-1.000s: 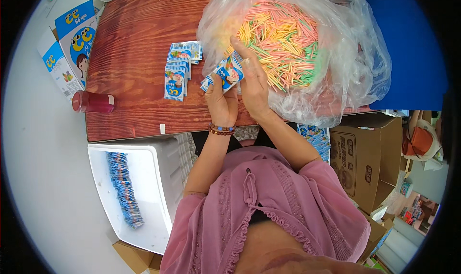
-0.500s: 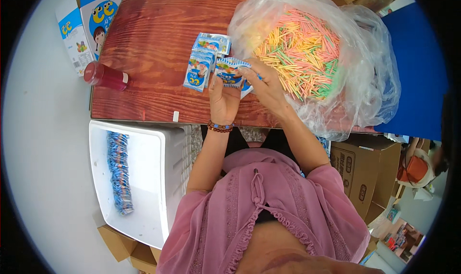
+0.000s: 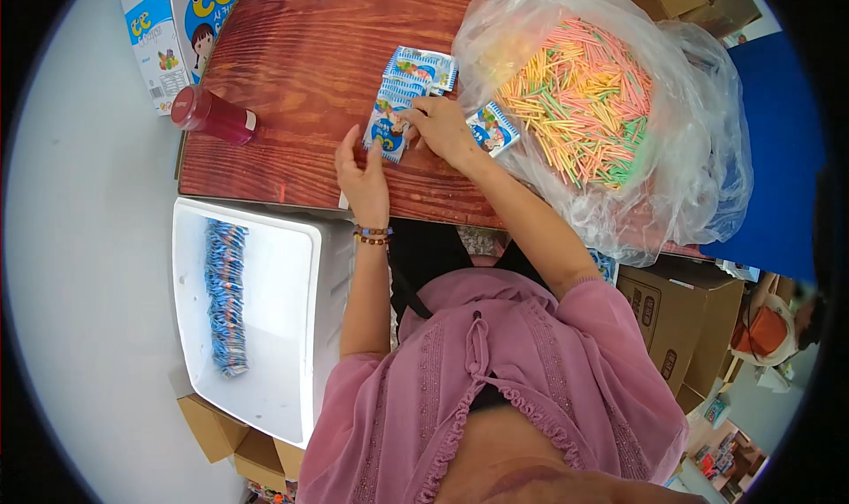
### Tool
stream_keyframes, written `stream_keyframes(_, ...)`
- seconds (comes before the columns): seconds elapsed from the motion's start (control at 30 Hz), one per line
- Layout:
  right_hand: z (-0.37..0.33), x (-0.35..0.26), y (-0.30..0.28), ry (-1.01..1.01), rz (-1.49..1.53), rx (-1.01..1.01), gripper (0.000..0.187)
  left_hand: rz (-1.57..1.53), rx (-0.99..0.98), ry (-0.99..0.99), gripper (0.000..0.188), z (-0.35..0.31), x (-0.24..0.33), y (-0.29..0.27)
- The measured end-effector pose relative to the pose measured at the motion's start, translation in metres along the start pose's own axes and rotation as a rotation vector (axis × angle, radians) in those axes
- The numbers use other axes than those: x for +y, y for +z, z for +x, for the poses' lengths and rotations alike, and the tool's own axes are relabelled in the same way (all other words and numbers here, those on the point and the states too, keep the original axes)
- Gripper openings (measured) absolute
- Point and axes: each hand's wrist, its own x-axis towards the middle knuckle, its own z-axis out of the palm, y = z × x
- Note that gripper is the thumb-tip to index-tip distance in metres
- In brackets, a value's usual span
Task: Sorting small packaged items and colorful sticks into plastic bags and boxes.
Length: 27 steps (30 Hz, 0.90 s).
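While the right hand [image 3: 448, 134] reaches across a red-brown wooden table [image 3: 305, 40], its fingers bend down over a small pile of blue-and-white packets [image 3: 387, 119]; whether they pinch one cannot be told. To its left, the left hand [image 3: 363, 183] is loosely open, thumb and fingers apart with nothing gripped, the thumb at the pile's near edge. The packets overlap, running from near to far, with some at the far end turned crosswise. One single packet [image 3: 498, 134] lies just right of the right hand, beside a large clear plastic bag [image 3: 699, 164] full of pink, yellow and green sticks [image 3: 584, 106]. On the table's left side, a red jar [image 3: 221, 118] lies tilted. Near left, below the table edge, a white tub [image 3: 281, 283] holds a long row of similar packets [image 3: 227, 305]. Blue-and-white boxes [image 3: 152, 53] stand far left.
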Motion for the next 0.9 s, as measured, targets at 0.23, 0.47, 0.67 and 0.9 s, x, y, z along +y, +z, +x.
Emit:
stream_keyframes(0.23, -0.037, -0.006, -0.052, -0.304, -0.482, 0.359, 0.023, 0.292, -0.066, 0.079, 0.058, -0.006, -0.011, 0.005)
stream_keyframes(0.47, -0.039, 0.030, -0.108, -0.216, -0.759, 0.243, 0.028, 0.359, -0.074, 0.095, 0.059, -0.006, -0.002, 0.011)
stream_keyframes(0.67, -0.041, 0.039, -0.111, -0.266, -0.728, 0.305, 0.015, 0.449, 0.007, 0.143, 0.055, -0.014, 0.013, 0.016)
stream_keyframes(0.9, -0.045, 0.048, -0.117, -0.555, -0.697, 0.446, 0.011, 0.274, -0.183, 0.406, 0.041, -0.031, 0.050, 0.070)
